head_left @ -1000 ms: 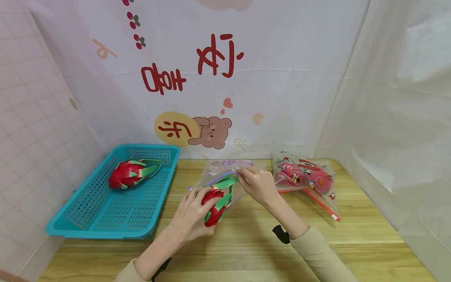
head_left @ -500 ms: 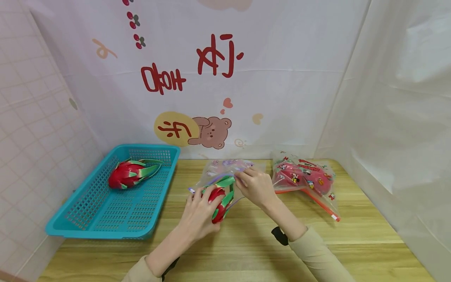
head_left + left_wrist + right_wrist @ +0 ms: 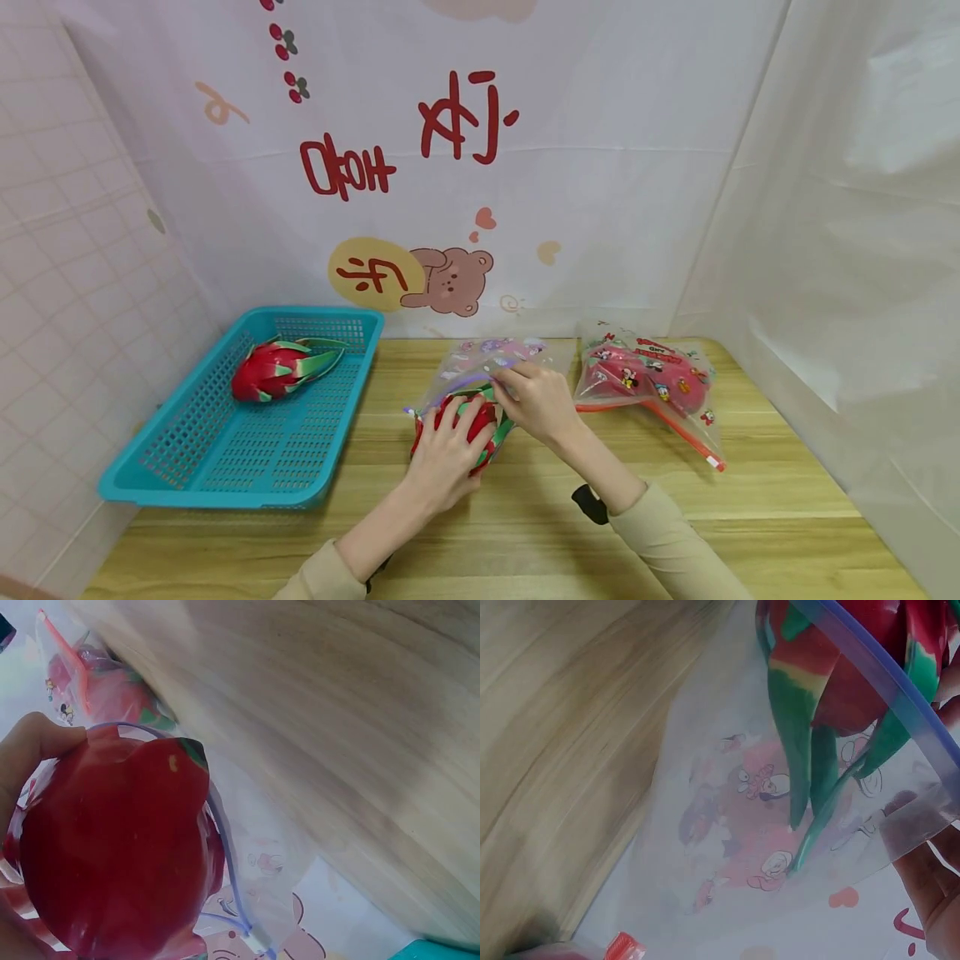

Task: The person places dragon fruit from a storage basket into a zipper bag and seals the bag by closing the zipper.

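Observation:
A red dragon fruit [image 3: 120,847] with green leafy tips sits in my left hand [image 3: 442,458], whose fingers and thumb curve round its body. Its leaf end lies inside the mouth of a clear printed zip bag [image 3: 487,357] with a purple rim. In the right wrist view, several green leaves [image 3: 791,742] show through the plastic. My right hand [image 3: 536,404] pinches the bag's upper edge at the right side of the mouth. The white slider [image 3: 259,939] of the zip appears in the left wrist view. Part of the fruit is hidden under my left fingers.
A blue-green basket [image 3: 225,498] stands at left with another dragon fruit [image 3: 273,372] in it. To the right lie what look like two overlapping printed zip bags [image 3: 693,367] with orange-red zips and red fruit inside. A printed cloth [image 3: 600,192] hangs behind the wooden table [image 3: 525,533].
My left hand has moved right and slightly forward, and the dragon fruit has gone deeper into the bag's mouth. The right hand, still pinching the edge, has shifted slightly left and nearer.

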The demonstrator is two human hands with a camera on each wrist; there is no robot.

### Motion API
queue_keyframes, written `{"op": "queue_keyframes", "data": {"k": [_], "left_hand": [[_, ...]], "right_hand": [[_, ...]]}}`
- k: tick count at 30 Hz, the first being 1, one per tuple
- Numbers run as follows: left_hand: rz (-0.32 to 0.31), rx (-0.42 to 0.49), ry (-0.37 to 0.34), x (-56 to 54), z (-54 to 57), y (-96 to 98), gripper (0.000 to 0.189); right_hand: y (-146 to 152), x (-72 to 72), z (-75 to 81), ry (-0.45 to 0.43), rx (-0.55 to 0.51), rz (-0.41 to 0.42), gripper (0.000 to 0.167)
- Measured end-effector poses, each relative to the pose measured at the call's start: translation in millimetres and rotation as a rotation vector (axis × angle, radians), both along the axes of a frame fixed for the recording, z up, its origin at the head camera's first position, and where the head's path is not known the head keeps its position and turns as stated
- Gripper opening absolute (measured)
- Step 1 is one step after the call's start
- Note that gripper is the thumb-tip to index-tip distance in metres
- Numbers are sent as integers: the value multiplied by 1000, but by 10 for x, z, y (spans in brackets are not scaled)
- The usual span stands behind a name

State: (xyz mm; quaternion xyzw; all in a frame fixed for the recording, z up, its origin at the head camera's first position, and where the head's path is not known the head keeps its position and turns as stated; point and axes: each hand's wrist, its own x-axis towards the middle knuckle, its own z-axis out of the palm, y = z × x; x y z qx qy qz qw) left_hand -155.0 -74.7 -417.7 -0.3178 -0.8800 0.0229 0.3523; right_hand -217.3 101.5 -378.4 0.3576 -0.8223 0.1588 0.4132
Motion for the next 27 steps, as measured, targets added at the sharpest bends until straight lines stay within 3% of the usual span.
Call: {"op": "queue_keyframes", "data": {"k": [15, 22, 27], "left_hand": [[120, 133, -72, -127, 6, 76, 66], [147, 84, -219, -162, -115, 116, 61], [117, 26, -190, -174, -176, 126, 63]], "right_hand": [[47, 25, -78, -52, 30, 18, 4], [30, 23, -97, -68, 25, -2, 3], [40, 0, -112, -87, 8, -17, 5]]}}
